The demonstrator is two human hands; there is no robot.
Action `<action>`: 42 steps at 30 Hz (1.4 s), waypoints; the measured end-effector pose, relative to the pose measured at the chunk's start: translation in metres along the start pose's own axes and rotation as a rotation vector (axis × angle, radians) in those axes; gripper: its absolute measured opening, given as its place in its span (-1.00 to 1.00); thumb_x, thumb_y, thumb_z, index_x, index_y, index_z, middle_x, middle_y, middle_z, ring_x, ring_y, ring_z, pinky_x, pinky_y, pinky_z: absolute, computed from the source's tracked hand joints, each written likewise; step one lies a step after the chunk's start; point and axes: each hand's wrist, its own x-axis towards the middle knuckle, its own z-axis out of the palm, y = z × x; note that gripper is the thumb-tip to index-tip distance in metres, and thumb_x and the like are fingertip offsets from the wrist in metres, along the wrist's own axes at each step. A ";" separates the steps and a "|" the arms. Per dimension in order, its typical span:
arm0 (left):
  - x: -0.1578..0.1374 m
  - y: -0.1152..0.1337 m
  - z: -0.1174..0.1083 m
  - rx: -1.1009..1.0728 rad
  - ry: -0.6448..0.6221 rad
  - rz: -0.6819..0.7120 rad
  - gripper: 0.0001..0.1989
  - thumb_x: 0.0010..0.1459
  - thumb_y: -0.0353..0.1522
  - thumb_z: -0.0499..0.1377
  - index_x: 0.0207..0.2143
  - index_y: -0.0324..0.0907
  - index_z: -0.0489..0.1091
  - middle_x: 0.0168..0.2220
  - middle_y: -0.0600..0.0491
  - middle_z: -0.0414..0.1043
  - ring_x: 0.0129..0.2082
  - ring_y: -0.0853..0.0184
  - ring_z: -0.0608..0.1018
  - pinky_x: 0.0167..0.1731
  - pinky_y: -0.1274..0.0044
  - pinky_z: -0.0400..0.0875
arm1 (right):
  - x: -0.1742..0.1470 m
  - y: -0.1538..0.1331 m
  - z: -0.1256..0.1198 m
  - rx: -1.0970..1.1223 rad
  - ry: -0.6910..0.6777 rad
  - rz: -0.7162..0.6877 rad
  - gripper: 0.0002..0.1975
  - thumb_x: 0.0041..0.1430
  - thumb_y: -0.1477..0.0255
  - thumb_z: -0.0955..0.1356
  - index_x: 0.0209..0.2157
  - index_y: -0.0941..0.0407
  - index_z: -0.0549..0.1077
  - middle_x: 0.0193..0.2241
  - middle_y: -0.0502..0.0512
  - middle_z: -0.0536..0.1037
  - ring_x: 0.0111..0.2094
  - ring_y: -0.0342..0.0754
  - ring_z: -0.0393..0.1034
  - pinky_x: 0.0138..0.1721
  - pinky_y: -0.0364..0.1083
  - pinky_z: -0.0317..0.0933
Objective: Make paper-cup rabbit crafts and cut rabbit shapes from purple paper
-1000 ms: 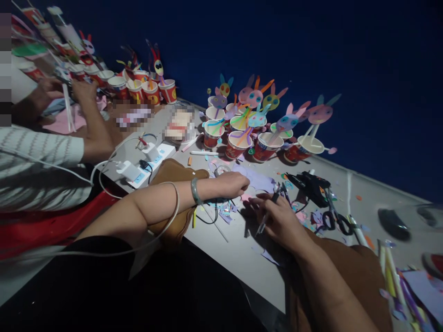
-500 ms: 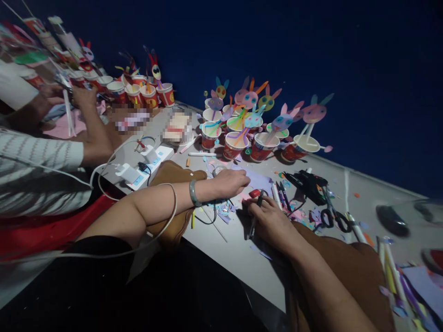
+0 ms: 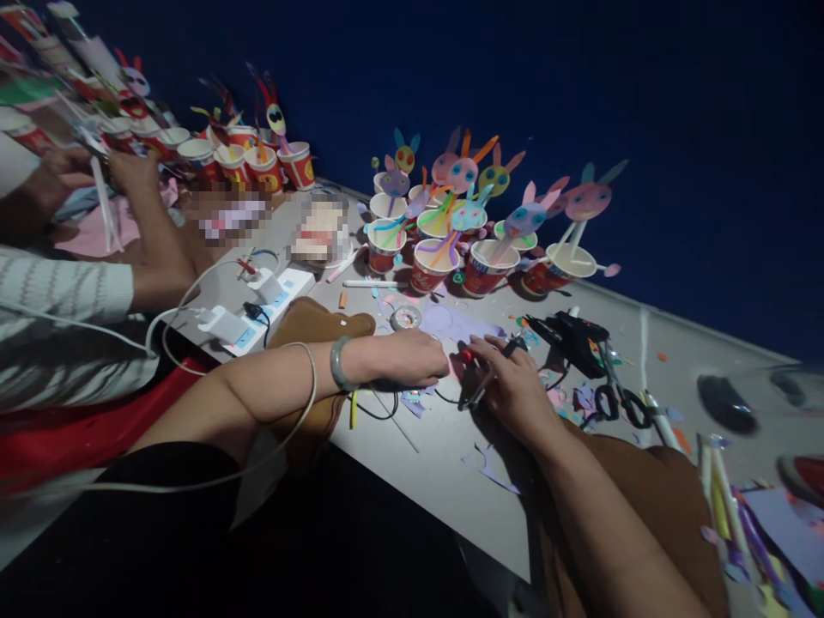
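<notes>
My left hand (image 3: 415,359) is closed, its fingers curled down low over the table. A pinkish scrap shows at its fingertips, but what it grips is hidden. Close beside it, my right hand (image 3: 518,382) has a dark pen (image 3: 475,396) tucked across its fingers, pointing down toward the tabletop. A small red object (image 3: 464,354) shows at the right fingertips; its kind is unclear. Beyond both hands lies a sheet of purple paper (image 3: 451,319), partly cut, with a round grey ring like a tape roll (image 3: 405,318) at its left.
Paper cups with rabbit-faced figures (image 3: 434,266) stand behind. At right lie a black glue gun (image 3: 572,339), scissors (image 3: 621,403) and a computer mouse (image 3: 727,403). A white power strip (image 3: 274,309) with cables sits left, near another person's arms (image 3: 160,223). Paper scraps (image 3: 493,468) litter the table.
My left hand has drawn slightly toward me and left, uncovering the grey ring. My right hand has shifted right, and the pen has swung from upright to slanting across the fingers.
</notes>
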 end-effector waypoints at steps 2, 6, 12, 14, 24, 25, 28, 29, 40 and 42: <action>0.000 0.000 -0.002 -0.018 -0.006 -0.010 -0.76 0.20 -0.37 0.04 -0.22 -0.16 0.50 -0.33 -0.04 0.55 -0.40 0.29 0.50 -0.47 0.48 0.18 | 0.003 -0.001 0.005 -0.033 -0.065 -0.072 -0.59 0.22 0.58 0.22 0.09 0.06 0.35 0.07 0.21 0.51 0.14 0.16 0.31 0.05 0.18 0.17; 0.000 0.001 -0.003 -0.040 -0.030 -0.013 -0.76 0.18 -0.41 0.03 -0.25 -0.15 0.50 -0.32 -0.04 0.55 -0.38 0.30 0.50 -0.44 0.49 0.19 | 0.004 -0.001 0.010 -0.128 -0.057 -0.058 -0.68 0.26 0.55 0.22 -0.01 0.07 0.43 -0.12 0.17 0.60 -0.06 0.11 0.42 -0.05 0.13 0.18; 0.001 -0.005 0.003 -0.089 -0.019 0.024 -0.81 0.13 -0.44 0.08 -0.29 -0.14 0.49 -0.36 -0.02 0.53 -0.39 0.31 0.47 -0.44 0.48 0.17 | 0.002 -0.005 0.004 -0.103 0.108 0.099 -0.83 0.24 0.40 0.32 -0.17 0.06 0.52 -0.40 0.15 0.57 -0.26 0.11 0.40 -0.22 0.06 0.25; 0.002 -0.008 0.005 -0.086 0.020 0.019 -0.79 0.14 -0.44 0.05 -0.29 -0.16 0.49 -0.34 -0.04 0.52 -0.39 0.31 0.46 -0.46 0.48 0.15 | 0.001 -0.010 -0.002 0.021 0.159 0.170 -0.80 0.22 0.37 0.35 -0.12 0.05 0.51 -0.32 0.13 0.59 -0.27 0.08 0.43 -0.24 0.04 0.30; 0.005 -0.013 0.004 -0.057 0.023 -0.118 -0.75 0.15 -0.46 0.01 -0.33 -0.19 0.50 -0.28 -0.10 0.52 -0.37 0.29 0.49 -0.39 0.46 0.25 | 0.004 -0.026 -0.008 0.324 0.075 0.272 -0.78 0.20 0.30 0.38 -0.11 0.02 0.48 -0.22 0.11 0.61 -0.26 0.02 0.53 -0.26 -0.01 0.40; 0.006 -0.012 0.004 -0.062 0.020 -0.123 -0.75 0.15 -0.46 0.01 -0.32 -0.20 0.50 -0.29 -0.10 0.52 -0.37 0.29 0.49 -0.38 0.45 0.26 | 0.005 -0.027 -0.007 0.330 0.054 0.259 -0.78 0.21 0.30 0.37 -0.11 0.02 0.47 -0.22 0.11 0.62 -0.26 0.03 0.54 -0.27 -0.01 0.41; 0.006 -0.012 0.004 -0.077 0.005 -0.149 -0.74 0.14 -0.46 0.02 -0.30 -0.19 0.51 -0.28 -0.09 0.53 -0.36 0.28 0.50 -0.36 0.45 0.28 | 0.007 -0.027 -0.004 0.335 0.006 0.224 -0.78 0.22 0.30 0.36 -0.10 0.02 0.46 -0.23 0.12 0.62 -0.28 0.03 0.54 -0.28 0.00 0.41; 0.007 -0.012 0.003 -0.082 -0.003 -0.152 -0.74 0.13 -0.45 0.02 -0.29 -0.18 0.51 -0.28 -0.09 0.54 -0.35 0.28 0.51 -0.36 0.45 0.28 | 0.008 -0.028 -0.003 0.336 -0.006 0.216 -0.78 0.23 0.30 0.36 -0.10 0.02 0.45 -0.23 0.12 0.62 -0.29 0.03 0.54 -0.28 0.00 0.41; 0.007 -0.014 0.002 -0.135 -0.023 -0.163 -0.74 0.08 -0.46 0.05 -0.30 -0.17 0.54 -0.31 -0.09 0.55 -0.37 0.28 0.50 -0.38 0.45 0.28 | 0.009 -0.027 0.004 0.293 -0.065 0.194 -0.78 0.20 0.34 0.36 -0.10 0.03 0.46 -0.25 0.11 0.62 -0.30 0.04 0.53 -0.28 0.01 0.41; 0.007 -0.014 0.000 -0.145 -0.025 -0.167 -0.72 0.08 -0.46 0.04 -0.28 -0.17 0.54 -0.31 -0.10 0.54 -0.38 0.27 0.50 -0.39 0.45 0.27 | 0.008 -0.026 0.002 0.319 -0.078 0.197 -0.74 0.19 0.36 0.37 -0.06 0.04 0.44 -0.21 0.13 0.62 -0.26 0.04 0.54 -0.25 0.01 0.42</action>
